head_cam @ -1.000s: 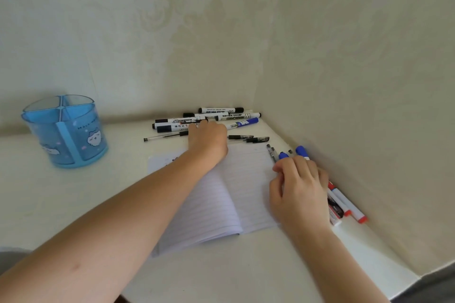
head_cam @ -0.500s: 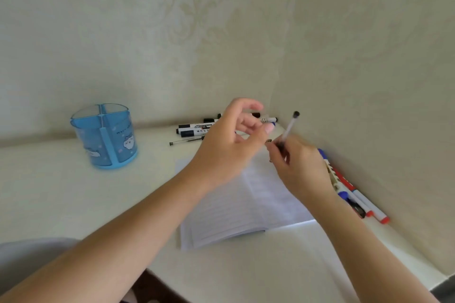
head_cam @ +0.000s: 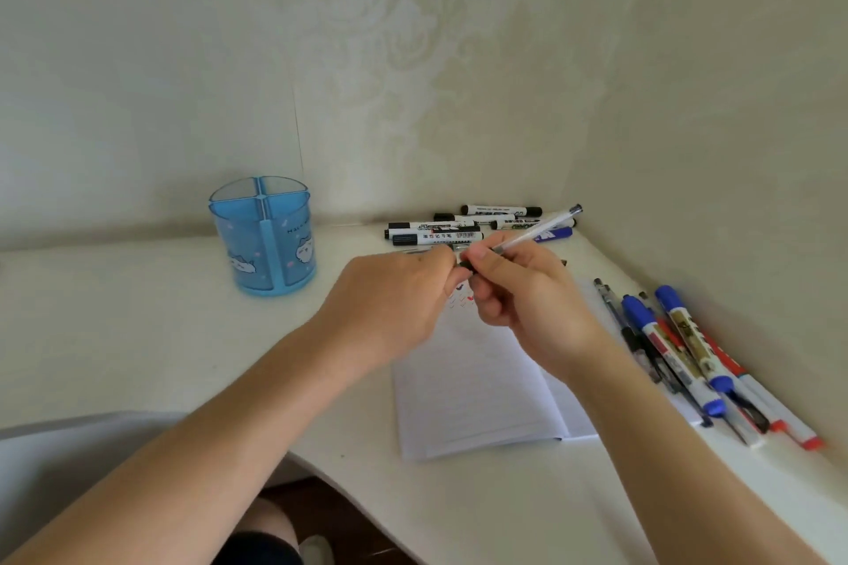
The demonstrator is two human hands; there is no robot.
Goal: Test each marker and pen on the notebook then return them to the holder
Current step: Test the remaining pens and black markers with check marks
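Pen: head view, held above the notebook, long axis slanting up and away to the right, dark near end pointing left. Right hand fingers clamped round the lower barrel. Left hand meets that near end, fingers curled, apparently pinching it. Holder stands well apart, on the left hand's side.

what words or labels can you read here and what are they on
Blue holder: short word near the rim, seems to start "Ha", rest blurred.
Black markers by the wall: labels and a barcode, too small to read.
Blue markers at right: labels blurred.
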